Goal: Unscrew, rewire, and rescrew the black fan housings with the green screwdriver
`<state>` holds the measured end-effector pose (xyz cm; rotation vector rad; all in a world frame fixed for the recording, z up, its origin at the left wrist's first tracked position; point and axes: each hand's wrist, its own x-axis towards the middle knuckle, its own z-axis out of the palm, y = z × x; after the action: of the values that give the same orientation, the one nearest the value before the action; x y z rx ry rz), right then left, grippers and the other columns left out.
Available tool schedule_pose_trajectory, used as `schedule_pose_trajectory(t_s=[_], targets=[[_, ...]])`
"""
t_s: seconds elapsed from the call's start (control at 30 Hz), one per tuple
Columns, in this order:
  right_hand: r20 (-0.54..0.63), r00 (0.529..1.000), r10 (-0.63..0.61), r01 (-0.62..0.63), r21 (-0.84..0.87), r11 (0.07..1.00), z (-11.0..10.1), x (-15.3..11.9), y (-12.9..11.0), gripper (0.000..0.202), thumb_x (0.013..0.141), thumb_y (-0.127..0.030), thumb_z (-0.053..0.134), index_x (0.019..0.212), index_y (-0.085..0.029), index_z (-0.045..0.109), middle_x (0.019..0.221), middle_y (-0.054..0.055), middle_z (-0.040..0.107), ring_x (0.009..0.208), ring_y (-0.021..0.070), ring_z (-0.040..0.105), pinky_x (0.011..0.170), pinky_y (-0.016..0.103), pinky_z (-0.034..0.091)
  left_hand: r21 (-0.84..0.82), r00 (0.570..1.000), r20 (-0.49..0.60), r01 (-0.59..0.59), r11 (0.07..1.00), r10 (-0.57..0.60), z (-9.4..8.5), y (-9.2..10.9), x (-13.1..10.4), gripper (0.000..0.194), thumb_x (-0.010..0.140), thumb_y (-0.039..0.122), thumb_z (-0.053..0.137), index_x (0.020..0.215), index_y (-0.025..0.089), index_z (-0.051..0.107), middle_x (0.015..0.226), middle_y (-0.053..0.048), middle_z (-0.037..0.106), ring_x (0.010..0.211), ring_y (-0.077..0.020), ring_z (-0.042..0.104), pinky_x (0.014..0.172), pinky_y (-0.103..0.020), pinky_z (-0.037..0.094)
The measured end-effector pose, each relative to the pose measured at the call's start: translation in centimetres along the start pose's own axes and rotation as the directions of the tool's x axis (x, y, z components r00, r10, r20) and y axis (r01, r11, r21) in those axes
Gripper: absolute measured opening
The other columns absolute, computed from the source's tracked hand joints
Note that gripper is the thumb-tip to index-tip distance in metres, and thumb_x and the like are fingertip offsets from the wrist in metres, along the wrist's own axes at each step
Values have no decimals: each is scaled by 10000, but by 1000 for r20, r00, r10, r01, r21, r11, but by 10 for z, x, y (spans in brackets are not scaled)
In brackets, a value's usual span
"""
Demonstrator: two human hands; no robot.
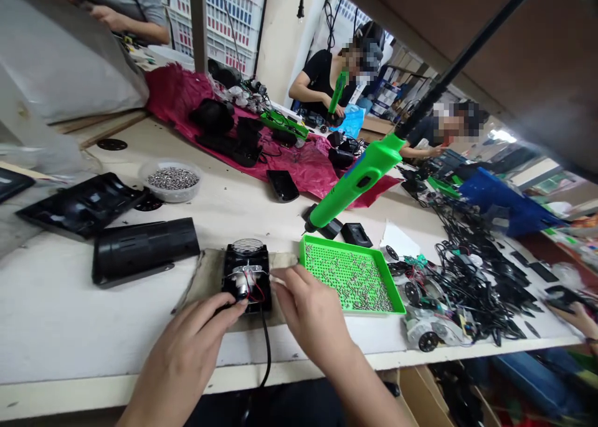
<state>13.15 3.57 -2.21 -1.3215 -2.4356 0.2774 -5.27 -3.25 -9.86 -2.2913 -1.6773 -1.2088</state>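
An open black plastic housing (230, 260) lies in front of me, with a small motor and thin red wires (255, 284) inside. A clear round grille sits at its far end, and a black power cord (268, 346) runs from its near end over the table edge. My left hand (191, 337) is closed on the housing's near left corner, thumb and forefinger pressed at the motor's near end. At the right side my right hand (311, 309) pinches with its fingertips; what lies between them is too small to tell.
A green electric screwdriver (355, 181) hangs over a green tray (399, 302) of screws. Left stand a bowl of screws (170, 193) and black shells (144, 246). Wired parts and cables (476, 271) heap at the right. Co-workers (322, 81) sit beyond the pink sheet (308, 165).
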Motion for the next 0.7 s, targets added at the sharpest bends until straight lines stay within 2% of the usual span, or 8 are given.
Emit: schedule_pose_trajectory(t_s=[0.13, 0.23, 0.4, 0.7], targets=[[75, 990, -117, 129, -189, 973, 2, 26, 0, 110, 948, -246, 540, 938, -197, 639, 873, 14, 687, 683, 163, 654, 514, 269, 353, 16, 1000, -9, -1, 1000, 1, -1, 1, 2, 328, 932, 146, 403, 1093, 244, 671, 1060, -34, 688, 934, -181, 665, 793, -298, 537], [145, 979, -141, 175, -258, 950, 5, 35, 0, 107, 935, -248, 569, 865, -186, 622, 835, 10, 671, 671, 161, 643, 512, 281, 322, 20, 1000, -10, -7, 1000, 7, -1, 2, 4, 319, 948, 161, 395, 1091, 236, 670, 1049, -36, 688, 927, -175, 664, 792, -292, 534], [233, 963, -134, 203, -305, 930, 7, 38, 0, 68, 910, -209, 608, 850, -175, 607, 844, 17, 671, 654, 160, 630, 524, 291, 304, 26, 999, -16, -32, 999, 32, -1, 2, 6, 311, 952, 148, 393, 1089, 204, 667, 1019, -44, 689, 922, -170, 656, 807, -291, 523], [315, 940, -128, 224, -288, 931, 4, 47, 1, 83, 886, -159, 604, 803, -161, 604, 803, 20, 674, 624, 151, 605, 482, 295, 232, -4, 999, -9, -44, 999, 44, 0, 1, 6, 327, 932, 100, 392, 1087, 208, 658, 1028, -31, 687, 928, -147, 652, 813, -269, 506]])
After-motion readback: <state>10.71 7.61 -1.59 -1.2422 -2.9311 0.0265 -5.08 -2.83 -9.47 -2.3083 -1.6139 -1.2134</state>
